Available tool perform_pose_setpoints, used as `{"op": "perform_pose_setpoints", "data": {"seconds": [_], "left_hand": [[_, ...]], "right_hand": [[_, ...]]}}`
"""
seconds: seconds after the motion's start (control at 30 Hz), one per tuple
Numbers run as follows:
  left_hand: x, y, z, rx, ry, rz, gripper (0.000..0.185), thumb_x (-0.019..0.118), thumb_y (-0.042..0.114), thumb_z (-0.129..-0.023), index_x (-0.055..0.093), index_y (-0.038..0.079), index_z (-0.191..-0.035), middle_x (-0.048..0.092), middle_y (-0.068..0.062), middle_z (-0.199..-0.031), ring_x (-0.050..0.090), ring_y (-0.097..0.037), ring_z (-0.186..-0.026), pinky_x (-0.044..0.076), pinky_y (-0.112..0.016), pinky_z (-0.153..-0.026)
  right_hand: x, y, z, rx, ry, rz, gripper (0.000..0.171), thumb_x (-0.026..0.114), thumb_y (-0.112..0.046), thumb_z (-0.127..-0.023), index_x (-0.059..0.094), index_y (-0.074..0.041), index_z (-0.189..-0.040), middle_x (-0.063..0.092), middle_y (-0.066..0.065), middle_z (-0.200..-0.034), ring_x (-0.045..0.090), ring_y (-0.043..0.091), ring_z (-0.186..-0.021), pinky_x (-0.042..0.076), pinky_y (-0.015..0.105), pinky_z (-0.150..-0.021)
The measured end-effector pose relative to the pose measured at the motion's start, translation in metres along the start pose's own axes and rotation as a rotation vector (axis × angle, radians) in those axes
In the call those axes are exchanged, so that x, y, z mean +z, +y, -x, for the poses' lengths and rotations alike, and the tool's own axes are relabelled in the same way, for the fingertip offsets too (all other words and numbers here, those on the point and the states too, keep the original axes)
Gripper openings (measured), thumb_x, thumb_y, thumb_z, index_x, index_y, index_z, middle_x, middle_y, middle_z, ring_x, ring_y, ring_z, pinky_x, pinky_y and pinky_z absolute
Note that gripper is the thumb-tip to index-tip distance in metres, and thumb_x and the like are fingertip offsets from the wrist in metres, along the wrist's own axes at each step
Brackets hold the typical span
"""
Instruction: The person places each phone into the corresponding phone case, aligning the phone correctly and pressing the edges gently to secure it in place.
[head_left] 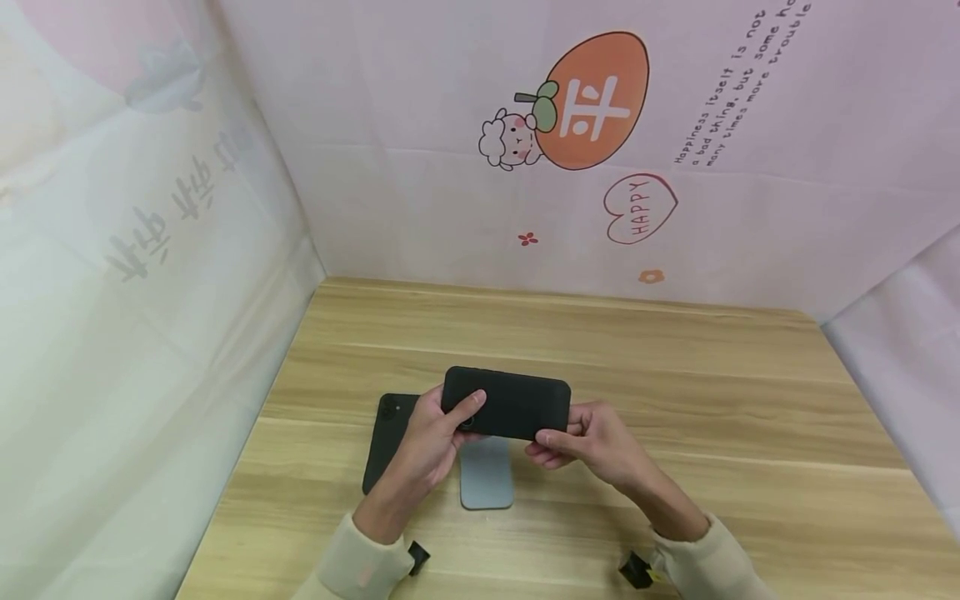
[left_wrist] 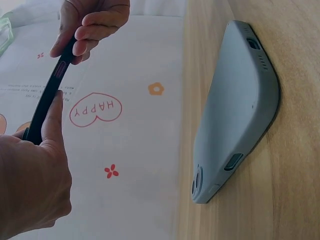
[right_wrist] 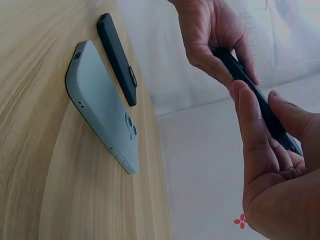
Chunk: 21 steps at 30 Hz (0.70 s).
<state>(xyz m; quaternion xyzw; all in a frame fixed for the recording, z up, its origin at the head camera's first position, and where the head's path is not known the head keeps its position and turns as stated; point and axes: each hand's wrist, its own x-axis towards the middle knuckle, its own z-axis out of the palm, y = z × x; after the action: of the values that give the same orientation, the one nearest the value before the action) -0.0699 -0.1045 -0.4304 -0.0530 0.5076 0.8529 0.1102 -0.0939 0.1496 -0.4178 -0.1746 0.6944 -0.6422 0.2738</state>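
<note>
Both hands raised above the bench (head_left: 675,392), each clamped on one end of a black phone case (head_left: 510,404) held level and lengthwise between them. Left hand (head_left: 429,437): thumb laid across the near face at the left end, remaining fingers wrapped behind; in the left wrist view, thumb (left_wrist: 52,117) pressed along the thin black edge (left_wrist: 47,97). Right hand (head_left: 592,442): fingertips pinching the lower right corner, thumb on top; in the right wrist view, fingers (right_wrist: 250,130) and thumb closed on the narrow edge of the case (right_wrist: 250,92). Neither hand spread; both curled tight round the case.

Directly below the held case, flat on the bench: a grey-blue phone case (head_left: 486,473), back upward, camera cut-outs visible in the right wrist view (right_wrist: 102,112), port openings visible in the left wrist view (left_wrist: 240,115). Just beside it to the left, partly hidden under the left hand: a second black case (head_left: 388,437), also flat, lying near the grey-blue one without visible contact (right_wrist: 117,57).

Bench surface: light wood grain, pale boards running left to right. Surroundings: pale pink sheeting on three sides, printed on the rear panel with an orange fruit and sheep cartoon (head_left: 577,104), a red heart outline reading HAPPY (head_left: 640,208), small flower marks and slanted lines of text at upper right. Cream sleeves (head_left: 352,567) at both wrists.
</note>
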Motion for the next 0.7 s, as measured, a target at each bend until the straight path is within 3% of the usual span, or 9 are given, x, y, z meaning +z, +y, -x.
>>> {"op": "perform_pose_setpoints", "data": {"seconds": [0.17, 0.37, 0.57, 0.7], "left_hand": [[-0.003, 0.004, -0.001, -0.019, -0.021, -0.042, 0.038, 0.064, 0.004, -0.105, 0.053, -0.009, -0.139, 0.064, -0.018, -0.127, 0.071, -0.023, -0.110, 0.064, -0.042, -0.086], [-0.008, 0.008, -0.003, -0.050, -0.147, -0.197, 0.034, 0.067, 0.009, -0.104, 0.059, -0.009, -0.131, 0.072, -0.014, -0.119, 0.074, -0.021, -0.103, 0.064, -0.037, -0.084], [-0.005, 0.007, -0.007, -0.112, -0.302, -0.349, 0.032, 0.069, 0.013, -0.103, 0.064, -0.009, -0.126, 0.075, -0.009, -0.108, 0.076, -0.022, -0.093, 0.064, -0.036, -0.078], [-0.001, 0.005, -0.010, -0.129, -0.308, -0.354, 0.031, 0.070, 0.013, -0.102, 0.065, -0.008, -0.124, 0.075, -0.011, -0.105, 0.076, -0.021, -0.088, 0.064, -0.034, -0.074]], "right_hand": [[-0.004, -0.002, 0.000, 0.011, -0.002, 0.051, 0.034, 0.072, -0.011, -0.102, 0.066, 0.019, -0.116, 0.079, 0.023, -0.099, 0.079, 0.035, -0.088, 0.064, 0.049, -0.081], [-0.011, -0.011, 0.001, 0.042, 0.102, 0.210, 0.032, 0.076, -0.019, -0.100, 0.071, 0.006, -0.119, 0.080, 0.012, -0.099, 0.077, 0.022, -0.086, 0.063, 0.029, -0.082], [-0.008, -0.016, -0.001, -0.030, -0.040, 0.346, 0.022, 0.075, -0.014, -0.100, 0.075, 0.001, -0.115, 0.081, 0.009, -0.096, 0.078, 0.018, -0.084, 0.064, 0.029, -0.075], [-0.005, -0.015, -0.002, -0.047, -0.075, 0.344, 0.018, 0.072, -0.009, -0.101, 0.073, 0.004, -0.114, 0.080, 0.010, -0.093, 0.078, 0.019, -0.080, 0.065, 0.032, -0.072]]}}
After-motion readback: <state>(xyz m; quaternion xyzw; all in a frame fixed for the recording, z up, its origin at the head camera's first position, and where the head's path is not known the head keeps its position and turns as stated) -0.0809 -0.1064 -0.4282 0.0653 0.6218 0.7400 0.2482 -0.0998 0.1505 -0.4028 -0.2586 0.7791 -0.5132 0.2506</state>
